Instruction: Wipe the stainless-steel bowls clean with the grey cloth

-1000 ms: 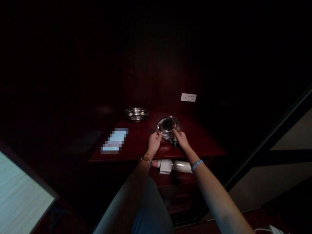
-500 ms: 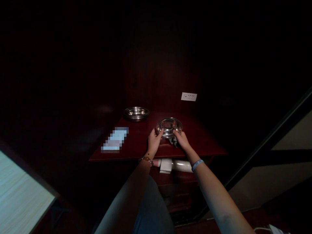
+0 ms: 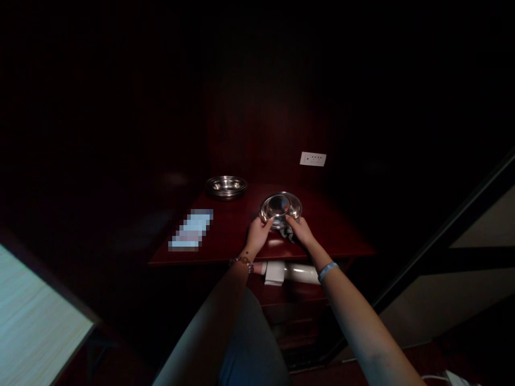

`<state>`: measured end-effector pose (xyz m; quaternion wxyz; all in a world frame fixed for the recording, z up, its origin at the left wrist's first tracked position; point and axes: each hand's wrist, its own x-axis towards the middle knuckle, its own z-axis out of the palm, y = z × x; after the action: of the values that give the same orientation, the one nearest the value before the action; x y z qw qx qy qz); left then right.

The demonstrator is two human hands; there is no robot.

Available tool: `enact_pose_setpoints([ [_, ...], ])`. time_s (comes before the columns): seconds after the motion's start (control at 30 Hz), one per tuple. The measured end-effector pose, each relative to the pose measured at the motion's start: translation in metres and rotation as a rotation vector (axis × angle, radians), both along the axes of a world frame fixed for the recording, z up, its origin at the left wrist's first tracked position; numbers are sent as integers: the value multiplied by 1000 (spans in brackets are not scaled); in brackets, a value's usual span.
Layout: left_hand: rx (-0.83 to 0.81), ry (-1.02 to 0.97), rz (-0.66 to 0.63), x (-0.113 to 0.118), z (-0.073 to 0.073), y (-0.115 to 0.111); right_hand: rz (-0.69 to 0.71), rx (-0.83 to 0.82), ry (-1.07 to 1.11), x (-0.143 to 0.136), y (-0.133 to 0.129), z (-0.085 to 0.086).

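Note:
A shiny round steel plate (image 3: 280,205) is held over the table's right half, a smooth circle showing in its middle. My left hand (image 3: 258,234) grips its near left rim, thumb on the upper face. At the near right rim, my right hand (image 3: 301,229) has hold of it the same way. A crumpled grey cloth (image 3: 288,234) shows just below the plate, partly hidden by it and my right hand. Stacked steel plates (image 3: 226,186) stand farther back on the left.
The dark red table (image 3: 225,244) has a blurred pale flat object (image 3: 191,230) on its left. Under the tabletop, a white box (image 3: 274,273) and a pale roll (image 3: 301,273) lie on a shelf. A white socket (image 3: 313,159) is on the back wall.
The plate's upward face shows a more distinct central circle, as its tilt has changed slightly. Both hands keep hold of it, and my left thumb has shifted a little right.

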<state>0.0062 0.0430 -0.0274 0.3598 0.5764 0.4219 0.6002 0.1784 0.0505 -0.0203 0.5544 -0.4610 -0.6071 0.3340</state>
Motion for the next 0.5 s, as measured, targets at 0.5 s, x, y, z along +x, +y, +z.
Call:
enact_pose_setpoints([
  [0.5,16,-81,106,1,15,-13,-83,5,-40,1,-2,2],
])
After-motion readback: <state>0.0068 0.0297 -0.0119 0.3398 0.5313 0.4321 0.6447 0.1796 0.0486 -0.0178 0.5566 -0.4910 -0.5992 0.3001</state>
